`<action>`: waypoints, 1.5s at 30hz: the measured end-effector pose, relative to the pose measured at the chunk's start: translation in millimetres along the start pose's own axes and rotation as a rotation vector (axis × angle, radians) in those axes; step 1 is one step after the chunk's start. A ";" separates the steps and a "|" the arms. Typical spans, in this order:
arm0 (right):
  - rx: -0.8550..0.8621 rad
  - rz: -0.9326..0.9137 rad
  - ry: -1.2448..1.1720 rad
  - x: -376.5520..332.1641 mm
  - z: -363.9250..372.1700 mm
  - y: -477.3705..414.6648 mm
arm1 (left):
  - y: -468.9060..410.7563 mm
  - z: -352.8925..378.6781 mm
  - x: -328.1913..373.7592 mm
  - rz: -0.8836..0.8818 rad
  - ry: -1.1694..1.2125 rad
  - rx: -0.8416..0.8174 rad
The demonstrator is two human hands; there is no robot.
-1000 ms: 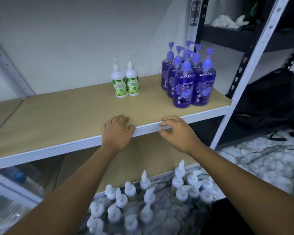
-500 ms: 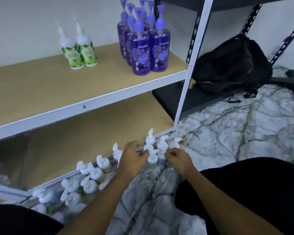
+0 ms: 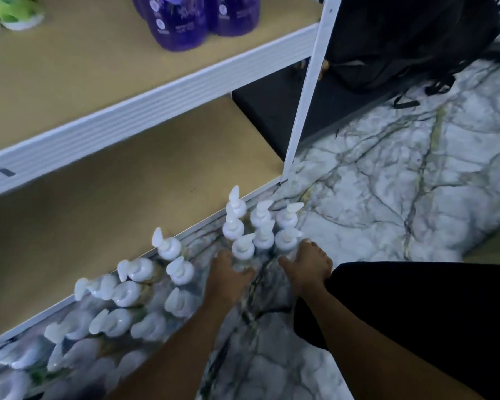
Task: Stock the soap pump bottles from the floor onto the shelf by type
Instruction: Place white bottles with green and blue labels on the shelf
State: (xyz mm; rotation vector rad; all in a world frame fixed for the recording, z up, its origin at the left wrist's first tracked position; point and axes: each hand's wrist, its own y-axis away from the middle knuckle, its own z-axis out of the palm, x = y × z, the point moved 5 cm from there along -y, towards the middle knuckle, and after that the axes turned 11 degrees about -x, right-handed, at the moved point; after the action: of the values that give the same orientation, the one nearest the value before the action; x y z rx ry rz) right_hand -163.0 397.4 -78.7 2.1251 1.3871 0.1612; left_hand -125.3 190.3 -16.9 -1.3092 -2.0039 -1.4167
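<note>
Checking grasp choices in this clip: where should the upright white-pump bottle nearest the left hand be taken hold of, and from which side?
Grip the body just below the pump collar of the white-pump bottle, coming from the near side, where the left hand is. It stands upright, other bottles crowd its far and right sides, and the spout looks too narrow to hold.

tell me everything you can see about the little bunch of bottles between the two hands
Seven bottles stand upright, packed close, on the marbled floor beside the bottom shelf and the white post. White plastic pump heads, spouts pointing different ways; bodies look clear, mostly hidden from above. The left hand reaches round the front-left one, the right hand the front-right one; grip unclear.
</note>
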 end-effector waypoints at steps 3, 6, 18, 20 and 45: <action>0.051 0.029 -0.048 -7.7 -4.7 -8.7 | -26.2 4.6 -4.4 0.060 -0.058 0.009; 0.068 0.010 -0.026 -14.3 -7.0 -16.3 | -45.5 9.2 -8.3 0.063 -0.034 0.003; -0.084 0.010 -0.157 0.1 -1.3 -14.4 | -37.7 7.2 -18.4 0.042 0.050 0.026; -0.131 -0.003 -0.421 5.0 -9.2 -2.6 | -25.7 -2.0 -13.1 0.060 0.064 0.017; -0.702 -0.925 -0.992 -262.5 -217.2 324.8 | 261.8 -314.9 87.9 0.481 0.524 0.450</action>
State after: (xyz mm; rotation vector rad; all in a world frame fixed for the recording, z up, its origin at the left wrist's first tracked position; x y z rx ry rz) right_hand -110.0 166.3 327.9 0.6436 1.2331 -0.6020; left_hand -17.2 -25.6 325.3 -0.9927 -1.4190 -0.8910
